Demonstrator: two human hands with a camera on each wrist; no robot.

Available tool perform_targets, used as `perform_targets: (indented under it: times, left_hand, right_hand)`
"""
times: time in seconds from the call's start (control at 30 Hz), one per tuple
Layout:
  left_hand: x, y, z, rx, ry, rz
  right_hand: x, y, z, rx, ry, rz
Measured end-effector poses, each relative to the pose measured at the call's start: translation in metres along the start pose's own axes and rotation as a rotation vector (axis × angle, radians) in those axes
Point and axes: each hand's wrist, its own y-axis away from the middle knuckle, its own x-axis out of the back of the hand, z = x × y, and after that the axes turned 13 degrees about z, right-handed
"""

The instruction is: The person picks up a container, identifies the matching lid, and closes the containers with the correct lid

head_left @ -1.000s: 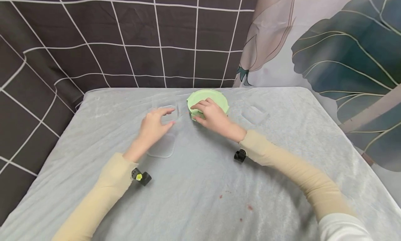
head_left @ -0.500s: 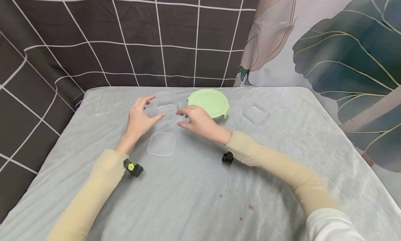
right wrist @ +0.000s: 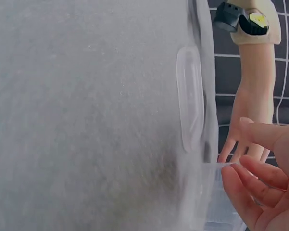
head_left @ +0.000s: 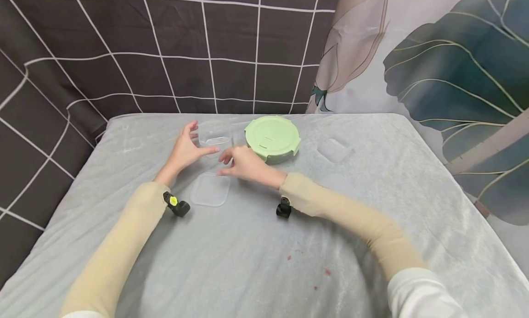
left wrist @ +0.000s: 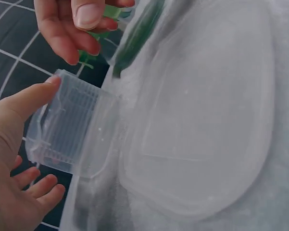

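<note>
Leftward the right hand (head_left: 248, 164) has been swung, off the green lid over which it was held a second ago, while the left hand (head_left: 182, 150) has been drawn round to the left side of the clear plastic container (head_left: 216, 133).

In the head view, that container is seen on the grey-covered table (head_left: 231, 263), near the far edge. The left hand is spread wide beside it, thumb well apart from the fingers, nothing gripped. The right hand is held by the near right corner, loosely curled, thumb and fingers parted, nothing held. Just below, the clear square lid (head_left: 211, 189) is laid flat. To the right, the round container with green lid (head_left: 272, 136) is seen, and beyond it another clear plastic piece (head_left: 334, 149).

From the left wrist, the clear container is framed between thumb and fingers; whether the thumb tip is touching its corner cannot be told. The clear lid is shown large alongside.

From the right wrist, the right hand's half-bent fingers are seen in front of the clear container, contact unclear, with the left hand stretched beyond.
</note>
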Motion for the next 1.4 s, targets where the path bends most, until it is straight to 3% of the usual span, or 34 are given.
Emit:
perform_targets:
  times: [0.33, 0.53, 0.73, 0.93, 1.4]
  left_hand:
    - [-0.009, -0.011, -0.012, 0.116, 0.091, -0.102]
    - [-0.012, -0.014, -0.013, 0.151, 0.167, -0.134]
    - [-0.014, -0.015, -0.014, 0.146, 0.222, -0.155]
    - [-0.013, -0.014, -0.015, 0.147, 0.208, -0.15]
    - [-0.011, -0.007, -0.016, 0.115, 0.2, -0.196]
  right_hand:
    - [-0.016, -0.006, 0.0, -0.09, -0.027, -0.149]
    - [-0.025, -0.006, -0.002, -0.108, -0.059, -0.17]
    - [-0.027, -0.003, -0.007, -0.122, -0.025, -0.16]
    - [-0.03, -0.003, -0.007, -0.106, 0.019, -0.154]
    - [-0.008, 0.002, -0.005, -0.185, -0.058, -0.204]
